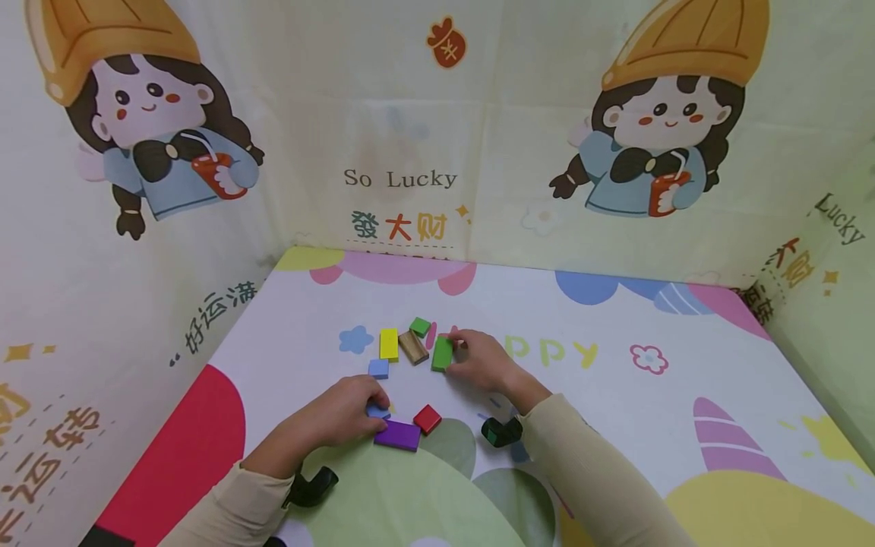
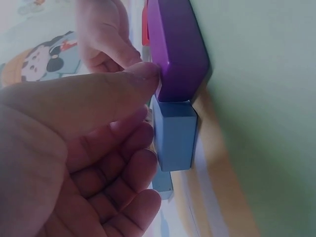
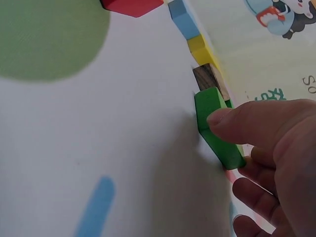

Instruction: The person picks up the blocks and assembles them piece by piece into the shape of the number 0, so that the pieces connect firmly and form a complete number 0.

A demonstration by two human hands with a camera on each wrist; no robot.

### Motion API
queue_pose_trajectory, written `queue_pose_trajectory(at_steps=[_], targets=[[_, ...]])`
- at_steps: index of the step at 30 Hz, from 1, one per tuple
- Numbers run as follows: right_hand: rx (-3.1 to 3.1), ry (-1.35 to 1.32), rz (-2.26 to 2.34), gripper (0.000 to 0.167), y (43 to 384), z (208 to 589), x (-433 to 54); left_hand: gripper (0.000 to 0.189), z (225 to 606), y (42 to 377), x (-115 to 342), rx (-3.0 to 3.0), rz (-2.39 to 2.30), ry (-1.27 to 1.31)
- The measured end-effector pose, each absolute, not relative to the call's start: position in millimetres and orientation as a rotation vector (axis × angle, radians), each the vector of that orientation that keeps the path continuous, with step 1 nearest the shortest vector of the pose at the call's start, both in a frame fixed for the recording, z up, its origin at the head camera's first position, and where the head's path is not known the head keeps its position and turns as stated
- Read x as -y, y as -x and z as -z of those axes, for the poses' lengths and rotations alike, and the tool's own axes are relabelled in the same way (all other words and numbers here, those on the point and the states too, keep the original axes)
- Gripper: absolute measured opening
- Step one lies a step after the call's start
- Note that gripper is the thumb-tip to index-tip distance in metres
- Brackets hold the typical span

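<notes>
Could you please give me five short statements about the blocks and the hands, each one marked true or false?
1. The right hand holds the long green block. True.
2. The left hand holds the red block. False: the left hand touches the purple block.
3. The brown block lies between the yellow block and the long green block. True.
4. The small green block lies beside the red block. False: it lies by the brown block's far end.
5. A blue block lies right beside the purple block. True.

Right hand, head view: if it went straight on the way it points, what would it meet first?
Beyond the long green block in its grip, the right hand would probably meet the wooden block first; the small green block lies close to that line, and depth is hard to judge.
</notes>
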State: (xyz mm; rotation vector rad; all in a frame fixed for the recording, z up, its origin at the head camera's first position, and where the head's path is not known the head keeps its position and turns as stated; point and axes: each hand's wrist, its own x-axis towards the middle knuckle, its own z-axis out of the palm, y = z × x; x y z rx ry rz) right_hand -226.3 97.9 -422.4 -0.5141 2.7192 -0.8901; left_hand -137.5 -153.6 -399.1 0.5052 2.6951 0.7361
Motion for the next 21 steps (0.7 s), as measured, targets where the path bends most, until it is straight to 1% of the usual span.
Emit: queue_pose_trajectory(at_steps=[21], targets=[[-2.695, 0.523, 0.921, 0.058, 216, 422, -103, 0.019, 400, 138, 152, -2.703, -0.739, -0.480]])
